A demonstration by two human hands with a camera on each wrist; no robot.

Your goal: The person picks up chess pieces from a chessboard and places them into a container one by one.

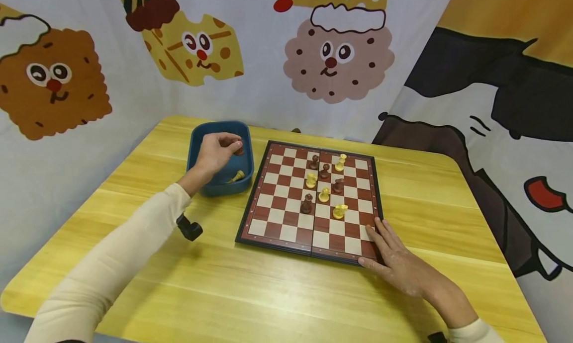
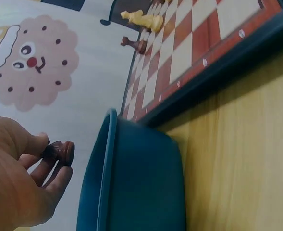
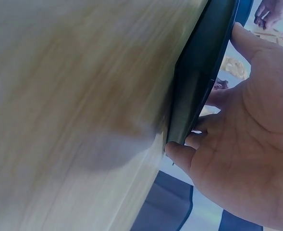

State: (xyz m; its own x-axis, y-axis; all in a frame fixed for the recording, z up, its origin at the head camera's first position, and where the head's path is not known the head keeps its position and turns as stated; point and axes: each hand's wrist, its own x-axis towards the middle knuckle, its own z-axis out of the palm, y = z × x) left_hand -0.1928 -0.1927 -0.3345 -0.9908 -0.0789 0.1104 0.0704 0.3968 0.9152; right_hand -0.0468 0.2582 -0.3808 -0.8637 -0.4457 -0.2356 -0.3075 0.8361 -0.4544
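My left hand [image 1: 212, 156] is over the blue plastic bin [image 1: 224, 189], pinching a dark brown chess piece [image 2: 66, 153] between thumb and fingers. In the left wrist view the piece's round base points away from the palm, and fingers hide its top. Inside the bin lies a yellow chess piece [image 1: 237, 176] on its side. My right hand [image 1: 398, 261] rests at the near right corner of the checkered chessboard [image 1: 276, 216], fingers extended along its edge. On the board stand several brown and yellow pieces, among them a brown one [image 1: 306, 204] and a yellow knight [image 1: 339, 212].
The bin stands close to the board's left edge on a yellow wooden table [image 1: 215, 283]. Behind the table hangs a white cloth [image 1: 259, 84] printed with cartoon biscuits and cheese. A fold line runs down the middle of the board.
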